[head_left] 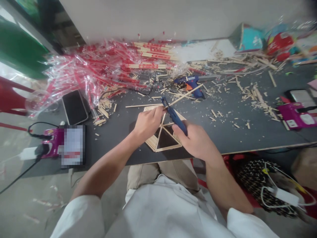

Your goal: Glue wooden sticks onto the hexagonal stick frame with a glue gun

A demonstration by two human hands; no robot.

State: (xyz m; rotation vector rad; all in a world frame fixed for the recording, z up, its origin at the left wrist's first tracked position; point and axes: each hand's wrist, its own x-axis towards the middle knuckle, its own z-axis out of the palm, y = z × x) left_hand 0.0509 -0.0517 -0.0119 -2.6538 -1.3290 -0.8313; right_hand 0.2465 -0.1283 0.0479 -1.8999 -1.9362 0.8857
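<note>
Tightly, the right hand [195, 140] grips a blue tool [176, 117], the left hand [148, 123] pinching a stick frame [155, 143]

a big dark gray table [257, 138] holds lots of stuff. at the back left is a big heap of chopsticks in red paper and clear plastic [91, 72]. a black phone [75, 107] lies just in front of the heap. a blue and orange glue gun [190, 86] lies in the middle of many little broken sticks [255, 99]. a flat frame made of sticks [164, 140] sits near the front edge. two pink power strips [293, 115] [51, 142] sit at the ends, and bright boxes [247, 38] are piled at the back right.
</note>
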